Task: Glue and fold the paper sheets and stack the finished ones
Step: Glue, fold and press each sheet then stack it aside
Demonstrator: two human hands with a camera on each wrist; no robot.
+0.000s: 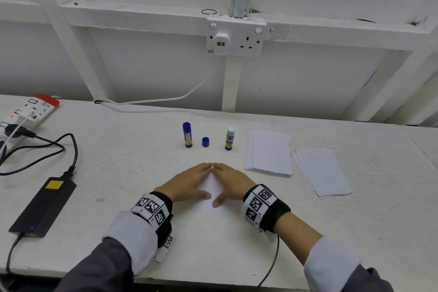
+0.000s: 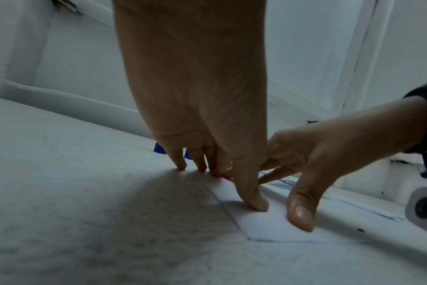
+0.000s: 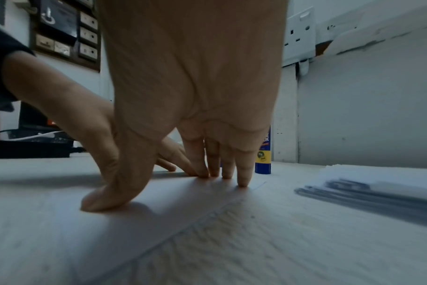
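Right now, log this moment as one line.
step: pressing fold | left hand: flat on folded sheet | right hand: flat on same sheet | glue stick: uncapped, standing

white paper sheets point(image 1: 269, 152), blue cap point(image 1: 205, 142), black-and-white checkered wristbands point(image 1: 151, 206)

White textured table point(image 1: 118, 173) against a white panelled wall point(image 1: 142, 59) with timber battens. Double socket point(image 1: 235, 37) on the wall, a white adapter point(image 1: 221, 42) plugged in its left outlet, white cable point(image 1: 166, 98) trailing down to the tabletop. Power strip point(image 1: 26, 114) at far left; black power brick point(image 1: 43, 206) with black leads nearer. Even, flat light.
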